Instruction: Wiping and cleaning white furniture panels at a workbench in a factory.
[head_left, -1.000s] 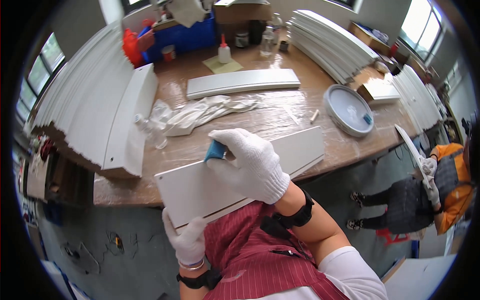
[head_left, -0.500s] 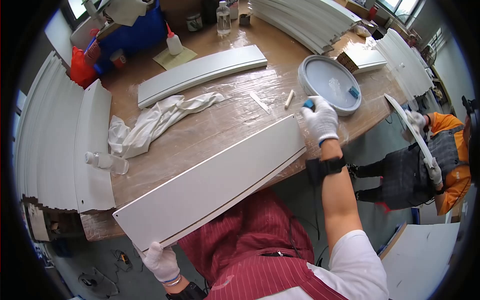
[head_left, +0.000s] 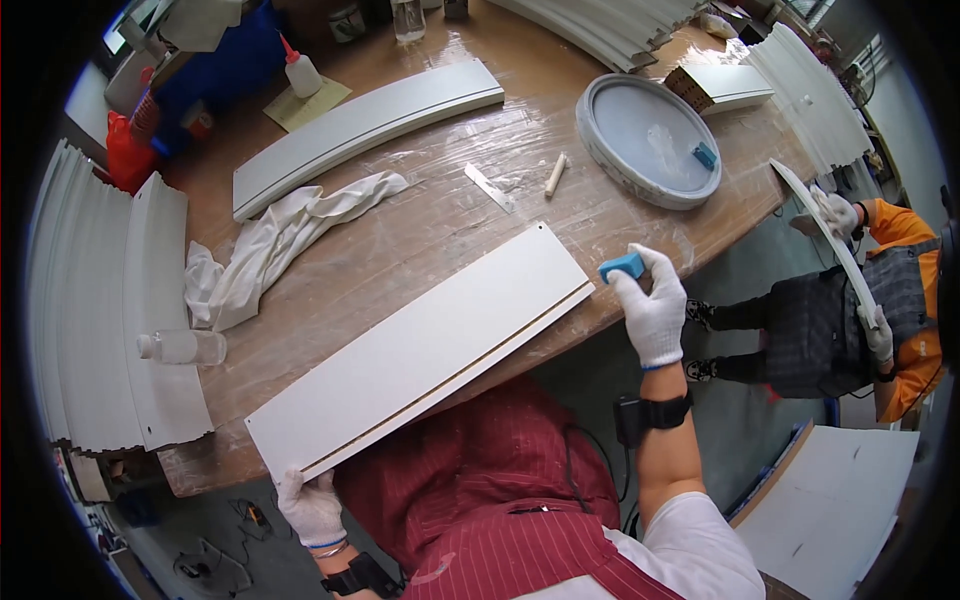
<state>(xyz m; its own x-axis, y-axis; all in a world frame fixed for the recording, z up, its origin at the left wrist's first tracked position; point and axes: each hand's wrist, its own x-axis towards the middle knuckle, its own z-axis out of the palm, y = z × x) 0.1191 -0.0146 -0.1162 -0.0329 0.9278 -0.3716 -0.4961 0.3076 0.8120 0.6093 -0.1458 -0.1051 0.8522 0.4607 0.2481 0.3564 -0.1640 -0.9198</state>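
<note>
White panel (head_left: 430, 350) flat on plastic-covered wooden bench (head_left: 420, 225), near edge. Left hand (head_left: 312, 508) gloved, fingers curled on panel's near-left corner. Right hand (head_left: 652, 312) pinching blue block (head_left: 622, 267) just off panel's far end. Beyond fingers: one round tray (head_left: 640, 170) holding second blue block (head_left: 705, 156); one rag (head_left: 270, 250); one clear bottle (head_left: 185, 347).

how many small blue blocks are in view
2: one blue block pinched in the right hand just past the white panel's right end, one blue block lying inside the round grey tray. Others may be hidden among the clutter.
</note>
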